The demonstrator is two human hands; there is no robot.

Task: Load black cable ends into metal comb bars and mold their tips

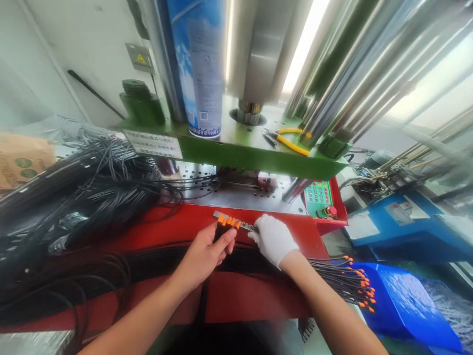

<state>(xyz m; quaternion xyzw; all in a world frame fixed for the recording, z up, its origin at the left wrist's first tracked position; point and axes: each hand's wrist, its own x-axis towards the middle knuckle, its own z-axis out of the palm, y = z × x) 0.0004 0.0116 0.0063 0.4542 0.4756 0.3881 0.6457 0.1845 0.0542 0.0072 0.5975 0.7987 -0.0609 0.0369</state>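
My bare left hand (pixel 207 249) is closed around the short black cable ends, below a row of several orange tips (pixel 228 220). These orange tips sit along a narrow metal strip (pixel 246 226) with slots in it. Gloved in white, my right hand (pixel 275 240) pinches the right end of that strip between thumb and fingers. Both hands are above the red table (pixel 291 224), in front of the green press. A thick bundle of black cables (pixel 155 264) runs beneath my hands, and its orange-tipped ends (pixel 364 291) fan out at the right.
On the green press plate (pixel 240 155) stand a blue spray can (pixel 203 84) and yellow-handled cutters (pixel 293 143). Black cables (pixel 111 182) are heaped at left. A control panel (pixel 320 197) with a red button is at right, above a blue plastic bin (pixel 399 301).
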